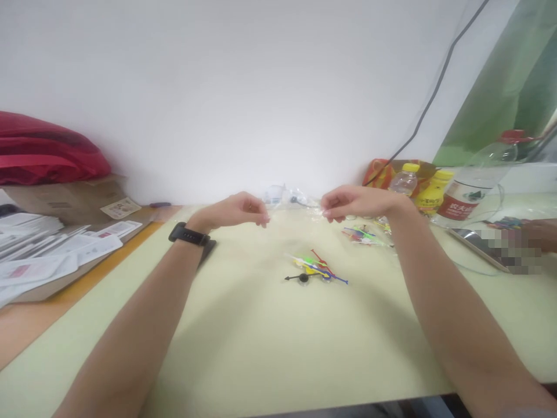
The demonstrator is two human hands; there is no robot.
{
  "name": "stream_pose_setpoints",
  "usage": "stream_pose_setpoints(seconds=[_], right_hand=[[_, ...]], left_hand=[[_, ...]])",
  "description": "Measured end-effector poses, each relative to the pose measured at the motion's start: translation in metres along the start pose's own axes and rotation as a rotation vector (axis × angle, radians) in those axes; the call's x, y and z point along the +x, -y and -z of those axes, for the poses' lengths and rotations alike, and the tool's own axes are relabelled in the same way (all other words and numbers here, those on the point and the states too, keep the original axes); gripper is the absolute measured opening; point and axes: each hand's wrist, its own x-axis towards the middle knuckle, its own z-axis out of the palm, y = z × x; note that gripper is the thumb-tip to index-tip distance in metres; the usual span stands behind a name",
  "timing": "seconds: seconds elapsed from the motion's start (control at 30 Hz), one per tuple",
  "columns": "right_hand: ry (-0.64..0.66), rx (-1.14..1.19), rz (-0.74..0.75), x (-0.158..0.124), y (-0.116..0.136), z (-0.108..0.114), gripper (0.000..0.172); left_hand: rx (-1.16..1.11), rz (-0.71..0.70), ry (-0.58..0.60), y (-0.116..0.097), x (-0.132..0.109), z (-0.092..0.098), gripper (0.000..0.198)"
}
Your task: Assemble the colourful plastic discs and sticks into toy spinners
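Note:
Both my hands are raised over the far half of the table, fingers pinched. My left hand (244,210), with a black watch on its wrist, is closed on one side of a thin clear plastic bag (300,204). Opposite it, my right hand (354,202) pinches the bag's other side. The film is so transparent that its outline is hard to make out. On the table below lies a small pile of coloured plastic arrow spinners (315,269) in black, blue, red, yellow, green and white. A second heap of such coloured pieces (365,234) sits beyond, near my right wrist.
Stacked white packets (65,255) and a cardboard box (69,200) under a red bag (47,151) stand at left. A dark flat object (207,253) lies by my left wrist. Bottles, including a large one (470,188), stand at right, near a phone (481,249) and another person's hand (543,234).

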Motion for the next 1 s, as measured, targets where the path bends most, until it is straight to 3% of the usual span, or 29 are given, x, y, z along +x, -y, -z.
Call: stream_pose_setpoints(seconds=[0.1,0.27,0.37,0.47,0.7,0.83,1.0], right_hand=[[-0.168,-0.023,0.055,-0.004,0.012,-0.001,0.036],[-0.332,-0.112,0.18,-0.006,0.035,-0.008,0.025],[-0.329,-0.192,0.238,-0.005,0.045,-0.015,0.018],[-0.344,-0.213,0.291,-0.005,0.053,-0.021,0.014],[-0.4,-0.164,0.367,-0.002,0.058,-0.027,0.017],[-0.367,-0.086,0.359,-0.002,0.054,-0.024,0.023],[-0.243,-0.031,0.198,0.002,0.037,-0.017,0.039]], left_hand=[[-0.016,-0.031,-0.027,-0.007,-0.002,0.001,0.034],[-0.083,-0.15,-0.329,-0.033,-0.002,-0.005,0.045],[-0.053,-0.207,-0.381,-0.05,-0.004,-0.009,0.044],[0.027,-0.231,-0.334,-0.063,-0.006,-0.011,0.036],[0.18,-0.242,-0.25,-0.069,-0.007,-0.009,0.024],[0.117,-0.228,-0.36,-0.066,-0.007,-0.009,0.025],[-0.031,-0.226,-0.663,-0.052,-0.002,-0.006,0.027]])
